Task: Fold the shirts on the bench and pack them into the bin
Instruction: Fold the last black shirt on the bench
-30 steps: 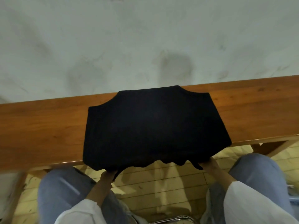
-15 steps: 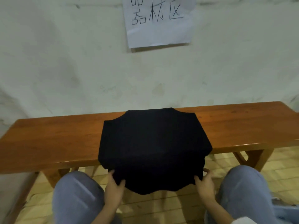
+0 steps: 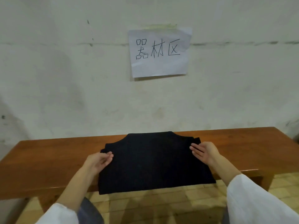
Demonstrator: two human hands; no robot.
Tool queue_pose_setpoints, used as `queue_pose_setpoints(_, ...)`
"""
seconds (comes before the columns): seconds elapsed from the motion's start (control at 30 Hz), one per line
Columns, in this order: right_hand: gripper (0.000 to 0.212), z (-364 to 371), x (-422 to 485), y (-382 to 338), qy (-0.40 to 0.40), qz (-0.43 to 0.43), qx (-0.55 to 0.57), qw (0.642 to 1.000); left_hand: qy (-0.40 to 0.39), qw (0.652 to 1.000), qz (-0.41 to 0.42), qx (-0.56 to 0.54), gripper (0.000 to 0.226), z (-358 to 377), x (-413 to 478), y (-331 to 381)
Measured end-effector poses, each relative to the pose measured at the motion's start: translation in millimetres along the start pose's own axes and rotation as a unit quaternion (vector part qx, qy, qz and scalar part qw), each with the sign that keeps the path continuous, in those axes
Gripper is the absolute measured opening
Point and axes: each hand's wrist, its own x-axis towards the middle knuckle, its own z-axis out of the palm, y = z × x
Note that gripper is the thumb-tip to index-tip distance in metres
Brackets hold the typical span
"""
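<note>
Head view: a dark folded shirt (image 3: 153,160) lies in the lower middle of the frame on the wooden tabletop (image 3: 48,159), its near edge overhanging the front. The left hand (image 3: 98,160) and the right hand (image 3: 204,151) sit at its left and right edges, fingers loosely straight and gripping nothing.

paper sign (image 3: 159,52) on wall, handwritten "器材区"

Arms stretched forward, left hand (image 3: 98,160), right hand (image 3: 204,151), fingers straight, palms turned inward
</note>
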Motion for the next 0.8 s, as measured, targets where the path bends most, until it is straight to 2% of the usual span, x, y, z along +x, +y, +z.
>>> queue_pose_setpoints(0.1, 0.047, -0.1, 23.5, 8.5, 0.031, -0.004, -0.138, 0.99, 0.054, 0.995, 0.003, 0.082, 0.046, -2.0, 14.4, -7.8)
queue_pose_setpoints(0.2, 0.057, -2.2, 39.0, 19.5, 0.054, -0.032, -0.235, 0.97, 0.119, 0.966, 0.058, 0.224, 0.025, -8.4, 24.8, -10.4)
queue_pose_setpoints(0.23, 0.053, -3.5, 42.8, 21.2, 0.072, -0.059, -0.297, 0.95, 0.117, 0.95, 0.082, 0.278, 0.022, -10.0, 26.6, -10.4)
queue_pose_setpoints(0.27, 0.042, -4.4, 47.6, 22.2, 0.092, -0.092, -0.379, 0.916, 0.107, 0.93, 0.105, 0.334, 0.021, -12.2, 30.0, -9.1)
queue_pose_setpoints(0.33, 0.025, -7.4, 51.2, 25.5, 0.128, -0.17, -0.516, 0.83, 0.085, 0.878, 0.14, 0.45, 0.022, -14.8, 31.2, -5.0)
queue_pose_setpoints(0.4, 0.027, -7.9, 50.6, 32.8, 0.162, -0.257, -0.551, 0.777, 0.099, 0.818, 0.17, 0.541, 0.023, -16.3, 31.8, -2.6)
queue_pose_setpoints(0.47, 0.025, -4.4, 45.8, 39.6, 0.186, -0.349, -0.506, 0.767, 0.139, 0.781, 0.239, 0.561, 0.028, -16.6, 30.7, -0.8)
queue_pose_setpoints(0.53, 0.024, 3.3, 40.6, 34.8, 0.196, -0.416, -0.448, 0.767, 0.159, 0.784, 0.323, 0.506, 0.035, -14.1, 26.5, 3.5)
queue_pose_setpoints(0.6, 0.026, 11.9, 41.2, 23.9, 0.213, -0.447, -0.423, 0.759, 0.176, 0.798, 0.375, 0.439, 0.032, -7.2, 23.6, 9.3)
queue_pose_setpoints(0.7, 0.027, 23.6, 55.5, 8.1, 0.222, -0.41, -0.432, 0.772, 0.209, 0.805, 0.374, 0.411, 0.03, 4.8, 32.5, 16.0)
queue_pose_setpoints(0.8, 0.025, 20.2, 85.0, 6.9, 0.178, -0.293, -0.528, 0.777, 0.213, 0.787, 0.313, 0.487, 0.041, 5.8, 58.6, 13.1)
